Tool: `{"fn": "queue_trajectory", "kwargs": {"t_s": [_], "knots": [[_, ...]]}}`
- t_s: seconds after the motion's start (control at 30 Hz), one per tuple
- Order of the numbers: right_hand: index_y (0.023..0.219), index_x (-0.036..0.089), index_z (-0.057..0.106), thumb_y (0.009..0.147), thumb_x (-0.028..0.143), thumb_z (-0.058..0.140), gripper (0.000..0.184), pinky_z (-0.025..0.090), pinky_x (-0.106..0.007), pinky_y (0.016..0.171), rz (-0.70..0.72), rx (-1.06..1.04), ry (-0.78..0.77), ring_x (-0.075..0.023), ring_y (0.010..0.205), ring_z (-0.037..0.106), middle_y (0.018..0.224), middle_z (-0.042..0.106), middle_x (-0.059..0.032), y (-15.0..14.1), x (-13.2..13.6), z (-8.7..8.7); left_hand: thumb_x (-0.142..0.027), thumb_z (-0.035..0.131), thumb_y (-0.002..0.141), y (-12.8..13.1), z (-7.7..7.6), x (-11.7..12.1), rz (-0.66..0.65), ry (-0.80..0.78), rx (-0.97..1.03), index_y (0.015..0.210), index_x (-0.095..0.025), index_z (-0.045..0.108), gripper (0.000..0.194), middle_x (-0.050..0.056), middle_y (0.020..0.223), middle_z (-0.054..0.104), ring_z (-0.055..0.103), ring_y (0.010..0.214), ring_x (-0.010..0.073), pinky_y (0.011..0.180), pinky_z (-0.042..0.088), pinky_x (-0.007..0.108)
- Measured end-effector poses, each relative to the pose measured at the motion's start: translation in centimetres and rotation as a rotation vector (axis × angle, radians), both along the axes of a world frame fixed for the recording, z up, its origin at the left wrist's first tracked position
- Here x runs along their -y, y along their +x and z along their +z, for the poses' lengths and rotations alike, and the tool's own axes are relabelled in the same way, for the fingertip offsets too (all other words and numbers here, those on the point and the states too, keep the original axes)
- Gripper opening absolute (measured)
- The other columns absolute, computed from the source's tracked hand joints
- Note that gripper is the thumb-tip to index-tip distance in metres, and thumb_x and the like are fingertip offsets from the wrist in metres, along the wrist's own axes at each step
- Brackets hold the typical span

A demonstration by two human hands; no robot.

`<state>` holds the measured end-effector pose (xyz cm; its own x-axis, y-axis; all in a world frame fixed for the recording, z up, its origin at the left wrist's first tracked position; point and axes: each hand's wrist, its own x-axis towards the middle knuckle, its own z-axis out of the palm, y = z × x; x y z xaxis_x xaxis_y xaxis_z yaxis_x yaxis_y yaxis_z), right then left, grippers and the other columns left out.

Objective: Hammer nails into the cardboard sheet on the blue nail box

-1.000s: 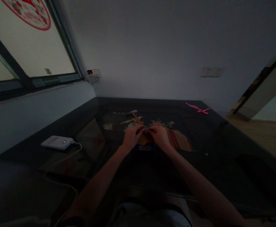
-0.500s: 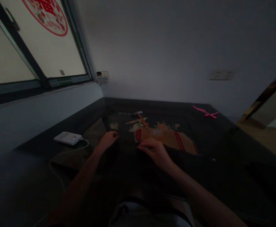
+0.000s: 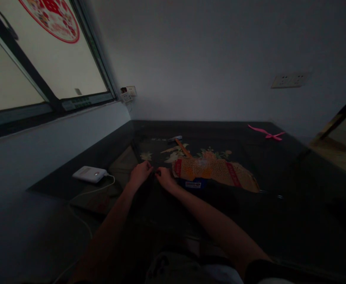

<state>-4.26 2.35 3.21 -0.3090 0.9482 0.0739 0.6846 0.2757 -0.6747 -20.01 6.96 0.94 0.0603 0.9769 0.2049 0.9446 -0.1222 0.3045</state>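
My left hand [image 3: 141, 173] and my right hand [image 3: 165, 178] are close together, low over the dark table, with a narrow gap between the fingertips. The fingers of both are drawn into a pinch. Whatever they hold is too small and dark to make out. Just right of my right hand lies a tan patterned flat piece [image 3: 216, 170] with red bands. In front of it is a dark item with a blue and white label [image 3: 195, 184]. A hammer [image 3: 182, 147] rests behind, its wooden handle reaching the tan piece.
On the left of the glossy table [image 3: 149, 130] lies a white power bank [image 3: 90, 174] with a white cable [image 3: 94, 191]. A pink ribbon [image 3: 267, 133] is at the far right. Thin metal pieces [image 3: 279, 196] lie right of the tan piece. Walls and a window border the table.
My right hand has moved left, away from the tan piece and up to my left hand. The blue label has come into sight. The camera view has shifted slightly.
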Motion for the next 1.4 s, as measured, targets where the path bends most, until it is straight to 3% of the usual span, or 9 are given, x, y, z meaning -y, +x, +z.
{"fn": "queue_trajectory", "kwargs": {"t_s": [0.17,0.33,0.43,0.7,0.93,1.07,1.17,1.3,1.4], "knots": [[0.12,0.017,0.049,0.086,0.026,0.053,0.035,0.047,-0.043,0.082,-0.005,-0.016,0.093,-0.023,0.102,0.054,0.123,0.05,-0.0094,0.4,1.7,0.9,-0.025,0.044,0.084,1.4,-0.9,-2.0,-0.277,0.21,0.138,0.107,-0.016,0.056,0.027,0.01,0.11,0.06,0.054,0.105,0.0193,0.093,0.041,0.035],[0.114,0.023,0.058,0.082,0.023,0.056,0.031,0.049,-0.027,0.079,0.291,-0.029,0.117,-0.0157,0.091,0.059,0.112,0.055,-0.0052,5.2,7.7,0.9,-0.03,0.037,0.088,1.5,-2.6,-2.7,-0.45,0.123,0.126,0.118,-0.016,0.053,0.037,0.011,0.127,0.052,0.047,0.118,0.0191,0.102,0.035,0.038],[0.101,0.022,0.065,0.084,0.02,0.053,0.021,0.048,-0.023,0.077,0.36,-0.032,0.09,-0.0138,0.088,0.06,0.101,0.059,-0.0037,9.4,10.9,0.7,-0.034,0.036,0.088,1.1,-2.9,-2.6,-0.448,0.081,0.099,0.115,-0.014,0.057,0.039,0.01,0.125,0.055,0.049,0.117,0.0198,0.102,0.035,0.038],[0.09,0.019,0.066,0.089,0.022,0.044,0.022,0.049,-0.028,0.073,0.076,-0.124,0.1,-0.0165,0.081,0.061,0.088,0.063,-0.0063,19.7,14.3,-1.5,-0.04,0.034,0.088,0.5,-1.9,0.1,-0.373,0.053,0.056,0.113,-0.019,0.058,0.041,0.006,0.12,0.059,0.052,0.112,0.0201,0.098,0.039,0.037],[0.09,0.018,0.063,0.088,0.021,0.043,0.021,0.049,-0.031,0.074,-0.145,-0.114,0.243,-0.0191,0.083,0.062,0.088,0.064,-0.0075,21.4,14.6,-2.3,-0.043,0.039,0.087,2.7,1.9,2.9,-0.38,0.137,0.155,0.12,-0.018,0.051,0.043,0.009,0.121,0.056,0.052,0.11,0.0223,0.097,0.04,0.04],[0.089,0.019,0.065,0.086,0.017,0.045,0.02,0.05,-0.031,0.071,-0.135,-0.082,0.242,-0.0185,0.078,0.063,0.088,0.065,-0.0069,20.8,14.5,-2.4,-0.049,0.05,0.081,7.2,6.7,4.3,-0.576,0.199,0.209,0.131,-0.022,0.037,0.058,0.009,0.135,0.043,0.04,0.123,0.0236,0.103,0.032,0.041],[0.09,0.019,0.065,0.086,0.016,0.045,0.02,0.05,-0.03,0.071,-0.146,-0.073,0.24,-0.0186,0.078,0.063,0.087,0.065,-0.0069,20.7,14.6,-2.3,-0.058,0.062,0.066,11.1,9.4,4.6,-0.793,0.102,0.053,0.138,-0.026,0.023,0.089,0.011,0.144,0.028,0.026,0.131,0.0279,0.107,0.023,0.044],[0.089,0.019,0.064,0.087,0.017,0.045,0.02,0.05,-0.029,0.069,-0.167,-0.061,0.236,-0.0181,0.077,0.063,0.086,0.066,-0.0065,20.9,14.9,-2.0,-0.065,0.066,0.053,14.7,9.9,3.9,-0.909,-0.123,-0.248,0.142,-0.03,0.007,0.112,0.014,0.149,0.01,0.008,0.135,0.0377,0.104,0.01,0.057],[0.089,0.019,0.064,0.087,0.018,0.044,0.02,0.05,-0.029,0.069,-0.178,-0.052,0.239,-0.0177,0.076,0.063,0.086,0.066,-0.0062,20.9,15.0,-2.0,-0.063,0.065,0.057,15.8,9.2,3.5,-0.908,-0.197,-0.348,0.141,-0.033,0.004,0.109,0.014,0.148,0.013,0.013,0.133,0.0391,0.102,0.014,0.058]]}}
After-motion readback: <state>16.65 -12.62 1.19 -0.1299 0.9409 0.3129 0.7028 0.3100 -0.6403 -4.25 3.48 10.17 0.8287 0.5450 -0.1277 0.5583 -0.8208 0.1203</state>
